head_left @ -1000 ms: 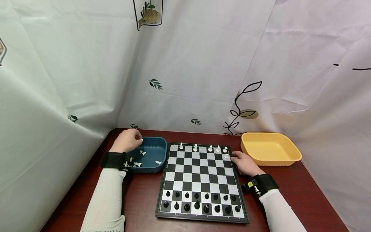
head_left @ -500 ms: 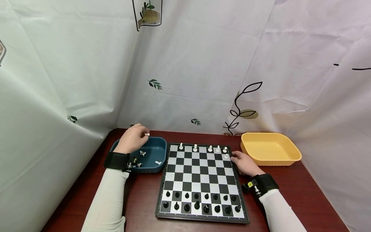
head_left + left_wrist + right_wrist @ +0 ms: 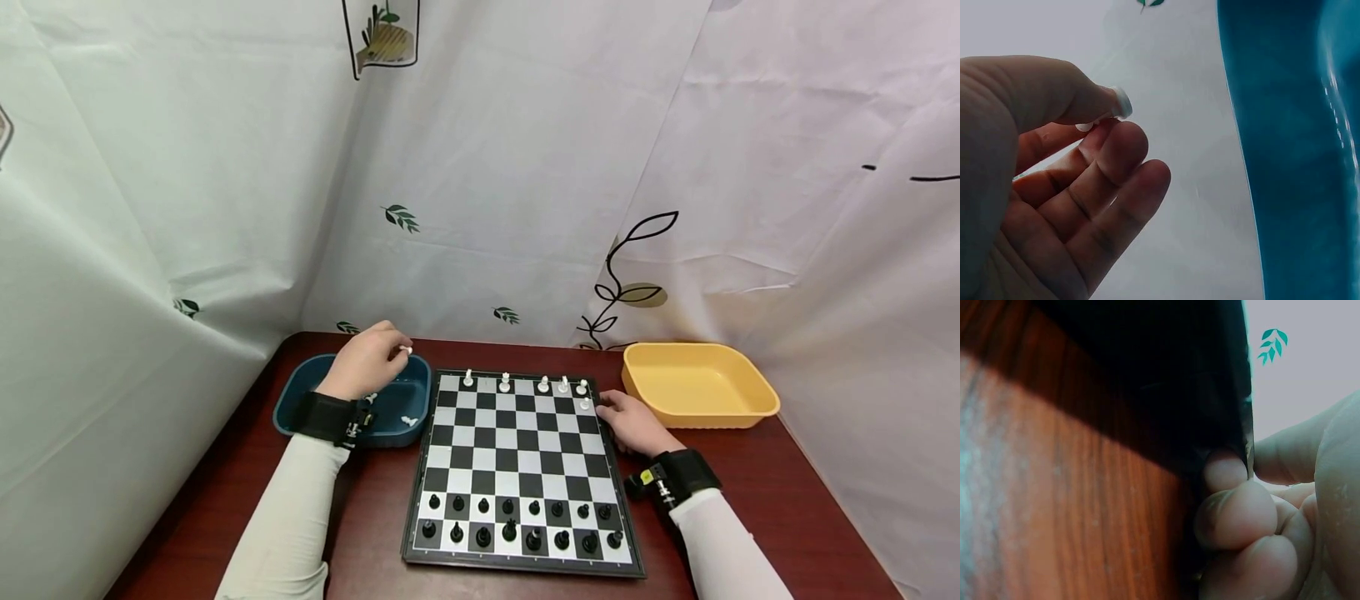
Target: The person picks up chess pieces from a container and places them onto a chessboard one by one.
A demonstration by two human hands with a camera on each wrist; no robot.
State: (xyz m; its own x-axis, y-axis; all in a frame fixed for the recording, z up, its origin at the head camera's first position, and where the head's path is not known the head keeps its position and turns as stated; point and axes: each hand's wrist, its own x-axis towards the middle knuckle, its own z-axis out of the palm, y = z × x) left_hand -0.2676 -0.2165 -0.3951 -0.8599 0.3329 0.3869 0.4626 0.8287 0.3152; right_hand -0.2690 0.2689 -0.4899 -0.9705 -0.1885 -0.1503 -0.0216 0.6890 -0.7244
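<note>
Over the blue tray (image 3: 300, 379), my left hand (image 3: 369, 364) pinches a small white chess piece (image 3: 1122, 102) between thumb and fingertips. One end of the piece sticks out past the thumb; its middle is hidden. My right hand (image 3: 636, 422) grips the right edge of the chessboard (image 3: 495, 440) near its far corner. In the right wrist view its curled fingertips (image 3: 1238, 515) lie against the dark side of the board, with the thumb on the other face. Several white pieces (image 3: 543, 384) stand along the far row, with one white pawn (image 3: 584, 403) before them at the right.
Two rows of black pieces (image 3: 509, 531) stand at the board's near side. Loose white pieces (image 3: 409, 421) lie in the blue tray, partly behind the left wrist. A yellow tray (image 3: 697, 379) sits at the far right. Pale printed cloth (image 3: 480, 167) hangs behind the brown table (image 3: 375, 533).
My left hand has risen and moved right across the blue tray with the white chess piece pinched in it. The right hand and the board have stayed in place.
</note>
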